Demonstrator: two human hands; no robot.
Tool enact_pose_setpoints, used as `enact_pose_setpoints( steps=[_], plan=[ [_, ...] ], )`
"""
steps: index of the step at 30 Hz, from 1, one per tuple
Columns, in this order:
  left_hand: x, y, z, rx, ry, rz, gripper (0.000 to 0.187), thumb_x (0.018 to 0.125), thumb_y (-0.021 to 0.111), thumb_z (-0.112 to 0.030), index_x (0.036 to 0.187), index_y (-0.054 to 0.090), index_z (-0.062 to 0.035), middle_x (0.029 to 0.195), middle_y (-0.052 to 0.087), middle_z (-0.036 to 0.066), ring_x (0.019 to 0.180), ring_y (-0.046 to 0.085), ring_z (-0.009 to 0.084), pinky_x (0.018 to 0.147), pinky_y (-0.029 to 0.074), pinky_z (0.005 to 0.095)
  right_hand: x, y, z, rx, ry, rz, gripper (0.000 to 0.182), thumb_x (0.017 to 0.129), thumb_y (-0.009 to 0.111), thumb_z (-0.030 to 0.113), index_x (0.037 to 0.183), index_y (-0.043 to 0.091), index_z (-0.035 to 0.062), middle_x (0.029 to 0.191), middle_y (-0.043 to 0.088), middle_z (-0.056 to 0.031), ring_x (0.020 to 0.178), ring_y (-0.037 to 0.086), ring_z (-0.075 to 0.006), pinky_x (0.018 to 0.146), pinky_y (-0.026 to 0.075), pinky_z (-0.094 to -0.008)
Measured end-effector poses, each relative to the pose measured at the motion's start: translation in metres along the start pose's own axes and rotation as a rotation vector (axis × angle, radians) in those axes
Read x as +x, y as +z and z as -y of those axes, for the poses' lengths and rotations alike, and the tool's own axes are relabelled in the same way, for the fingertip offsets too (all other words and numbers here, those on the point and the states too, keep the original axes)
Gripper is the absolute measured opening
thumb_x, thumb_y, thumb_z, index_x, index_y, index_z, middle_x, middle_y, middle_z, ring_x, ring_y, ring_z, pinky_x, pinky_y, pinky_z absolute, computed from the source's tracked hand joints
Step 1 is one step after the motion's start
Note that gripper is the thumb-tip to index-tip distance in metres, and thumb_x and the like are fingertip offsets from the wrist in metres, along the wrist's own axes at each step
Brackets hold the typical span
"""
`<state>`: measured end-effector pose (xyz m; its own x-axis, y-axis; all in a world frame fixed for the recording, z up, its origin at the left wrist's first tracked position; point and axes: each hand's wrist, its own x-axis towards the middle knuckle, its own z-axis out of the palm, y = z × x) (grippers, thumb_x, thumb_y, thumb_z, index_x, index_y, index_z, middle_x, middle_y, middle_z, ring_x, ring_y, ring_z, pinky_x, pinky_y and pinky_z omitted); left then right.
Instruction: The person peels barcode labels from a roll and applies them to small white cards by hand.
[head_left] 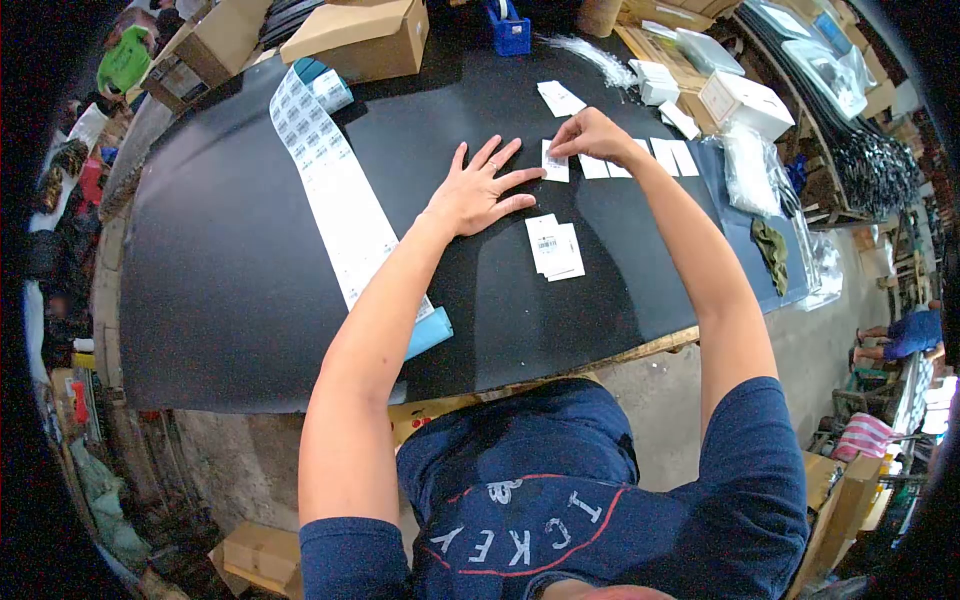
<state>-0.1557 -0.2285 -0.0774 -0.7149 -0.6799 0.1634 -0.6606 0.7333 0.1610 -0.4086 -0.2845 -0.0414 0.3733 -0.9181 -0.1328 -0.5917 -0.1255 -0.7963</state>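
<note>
White label strip slants down the table, whose black top stretches toward the left hand, fingers spread flat | card just right of that index fingertip, long axis front-to-back | right hand on it, fingertips bunched, pinch unclear from here | card row close right

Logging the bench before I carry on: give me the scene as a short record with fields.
left hand: fingers spread over the black table, one fingertip at the white card
right hand: fingertips on that card; grip unclear
nearer cards: overlapping pile, barcode on top
row of cards: right of the worked card, partly hidden by the right arm
label strip: stretched out, left of the left hand
</note>
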Motion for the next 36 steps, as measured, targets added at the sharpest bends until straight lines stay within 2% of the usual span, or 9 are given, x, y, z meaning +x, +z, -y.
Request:
enact_pose_setpoints(
  steps=[16,18,20,22,23,26,28,31,36],
  plan=[
    [0.000,-0.002,-0.001,0.032,0.000,0.009,0.051,0.092,0.033,-0.063,0.139,0.036,-0.0431,0.154,0.021,0.007,0.143,0.016,0.0276,0.113,0.011,0.0586,-0.007,0.014,-0.004,-0.247,-0.168,-0.192,0.021,0.063,0.076,0.020,0.079,0.075,0.0060,0.072,0.070,-0.0105,0.064,0.066,-0.0181,0.065,0.051,-0.0299],
    [-0.001,-0.003,0.001,-0.183,-0.015,-0.156,0.049,0.094,0.042,-0.052,0.140,0.036,-0.0390,0.152,0.024,0.012,0.138,0.026,0.0337,0.110,0.017,0.0605,-0.008,0.014,-0.005,-0.280,-0.226,-0.234,0.021,0.064,0.075,0.021,0.079,0.075,0.0067,0.073,0.070,-0.0115,0.065,0.067,-0.0191,0.065,0.052,-0.0306],
    [-0.002,-0.004,0.003,-0.178,-0.030,-0.217,0.050,0.095,0.044,-0.046,0.142,0.034,-0.0332,0.150,0.026,0.016,0.135,0.032,0.0371,0.110,0.022,0.0545,-0.013,0.010,-0.003,-0.226,-0.191,-0.240,0.022,0.066,0.075,0.022,0.081,0.074,0.0060,0.073,0.070,-0.0111,0.065,0.067,-0.0181,0.065,0.052,-0.0304],
    [-0.002,-0.001,0.008,-0.370,-0.168,-0.442,0.051,0.096,0.044,-0.042,0.144,0.033,-0.0277,0.149,0.027,0.018,0.134,0.032,0.0382,0.110,0.026,0.0481,-0.031,0.006,0.022,-0.212,-0.224,-0.248,0.021,0.067,0.074,0.022,0.080,0.074,0.0053,0.073,0.070,-0.0096,0.065,0.067,-0.0160,0.065,0.052,-0.0298],
    [-0.002,-0.002,0.008,-0.359,-0.223,-0.461,0.053,0.096,0.046,-0.036,0.145,0.030,-0.0192,0.147,0.031,0.019,0.133,0.033,0.0378,0.109,0.029,0.0426,-0.041,0.004,0.036,-0.220,-0.202,-0.175,0.020,0.068,0.074,0.020,0.080,0.074,0.0036,0.072,0.070,-0.0091,0.065,0.066,-0.0148,0.065,0.052,-0.0287],
    [0.005,0.013,0.020,-0.393,-0.212,-0.564,0.057,0.094,0.051,-0.028,0.145,0.028,-0.0172,0.143,0.035,0.023,0.127,0.040,0.0395,0.107,0.032,0.0458,-0.065,0.016,0.055,-0.089,-0.206,0.051,0.021,0.068,0.075,0.019,0.080,0.074,0.0024,0.072,0.070,-0.0096,0.064,0.065,-0.0149,0.064,0.051,-0.0282],
    [0.004,0.015,0.021,-0.353,-0.200,-0.548,0.059,0.093,0.052,-0.026,0.145,0.026,-0.0145,0.142,0.036,0.023,0.127,0.040,0.0392,0.107,0.032,0.0451,-0.076,0.032,0.059,-0.219,-0.269,0.104,0.019,0.066,0.074,0.017,0.077,0.073,0.0004,0.070,0.069,-0.0099,0.063,0.065,-0.0156,0.063,0.051,-0.0299],
    [0.004,0.017,0.021,-0.299,-0.185,-0.515,0.061,0.092,0.053,-0.023,0.145,0.025,-0.0116,0.139,0.039,0.023,0.127,0.040,0.0385,0.108,0.031,0.0446,-0.089,0.050,0.060,-0.266,-0.191,0.131,0.015,0.065,0.075,0.016,0.077,0.074,0.0068,0.071,0.066,-0.0097,0.081,0.055,-0.0221,0.072,0.043,-0.0345],
    [0.001,0.011,0.016,-0.256,-0.207,-0.460,0.063,0.092,0.053,-0.023,0.146,0.023,-0.0116,0.138,0.041,0.022,0.128,0.040,0.0375,0.109,0.029,0.0449,-0.101,0.067,0.056,-0.277,-0.195,-0.009,0.013,0.064,0.074,0.015,0.074,0.073,0.0063,0.070,0.066,-0.0095,0.076,0.059,-0.0234,0.070,0.046,-0.0346]
  ],
)
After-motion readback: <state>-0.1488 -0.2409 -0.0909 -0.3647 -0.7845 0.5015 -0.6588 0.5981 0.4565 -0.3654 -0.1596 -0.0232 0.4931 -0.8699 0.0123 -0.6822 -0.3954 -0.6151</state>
